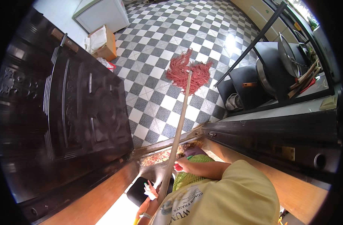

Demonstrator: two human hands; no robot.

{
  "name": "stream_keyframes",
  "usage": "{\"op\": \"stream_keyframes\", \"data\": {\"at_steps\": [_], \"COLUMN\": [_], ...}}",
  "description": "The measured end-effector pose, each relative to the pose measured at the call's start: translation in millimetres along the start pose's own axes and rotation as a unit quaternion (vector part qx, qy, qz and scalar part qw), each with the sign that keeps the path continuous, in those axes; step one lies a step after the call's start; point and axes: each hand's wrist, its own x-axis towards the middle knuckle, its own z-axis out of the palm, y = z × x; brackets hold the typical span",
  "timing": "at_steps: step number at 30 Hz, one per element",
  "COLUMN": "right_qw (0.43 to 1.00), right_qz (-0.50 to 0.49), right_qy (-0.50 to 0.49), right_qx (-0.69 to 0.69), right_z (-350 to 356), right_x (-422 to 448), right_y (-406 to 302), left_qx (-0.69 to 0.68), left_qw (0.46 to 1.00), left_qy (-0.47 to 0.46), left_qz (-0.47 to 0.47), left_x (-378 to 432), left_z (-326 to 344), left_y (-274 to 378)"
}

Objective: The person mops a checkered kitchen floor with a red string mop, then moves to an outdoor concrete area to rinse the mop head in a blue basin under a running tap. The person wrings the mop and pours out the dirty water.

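A mop head (189, 74) of red strands lies spread on the checkered tile floor. Its wooden handle (179, 123) slopes back across the threshold towards my body. Beside the handle, my right hand (181, 164) has its fingers curled, and something red shows at them. No finger crosses the visible front of the handle, so its hold is unclear. Left of the handle's lower part is a pale, glare-washed hand (150, 191) with fingers apart. Forearms overlap below it, one wearing a light wristband (145, 215); I cannot tell whether that hand is my left.
A dark carved door (89, 107) stands inward on the left. Past it are a cardboard box (105, 46) and a white appliance (101, 15). At right, a black metal rack (244, 56) holds pans, including a steel one (288, 54). A raised threshold (165, 144) crosses the doorway.
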Motion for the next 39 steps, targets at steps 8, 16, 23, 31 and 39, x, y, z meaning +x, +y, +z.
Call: {"op": "stream_keyframes", "data": {"at_steps": [8,16,23,31,39], "right_qw": [0.984,0.978,0.986,0.979,0.987], "right_qz": [-0.053,-0.110,-0.107,-0.158,-0.135], "right_qy": [0.109,0.125,0.027,0.125,0.085], "right_qx": [0.132,0.124,0.125,-0.029,0.036], "right_z": [-72.0,-82.1,-106.3,-107.6,-97.6], "right_x": [12.9,12.1,26.4,28.8,24.3], "right_y": [-77.5,-118.5,-100.4,-50.5,82.4], "left_qx": [0.359,0.171,0.105,0.139,0.050], "left_qw": [0.902,0.959,0.958,0.961,0.956], "left_qy": [0.116,0.123,0.205,0.237,0.289], "left_qz": [0.210,0.189,0.169,0.043,-0.010], "left_x": [165.4,231.0,204.0,80.5,-101.4], "left_z": [-41.7,-82.4,-45.2,91.3,272.1], "left_y": [135.0,332.6,254.5,24.3,-140.4]}}
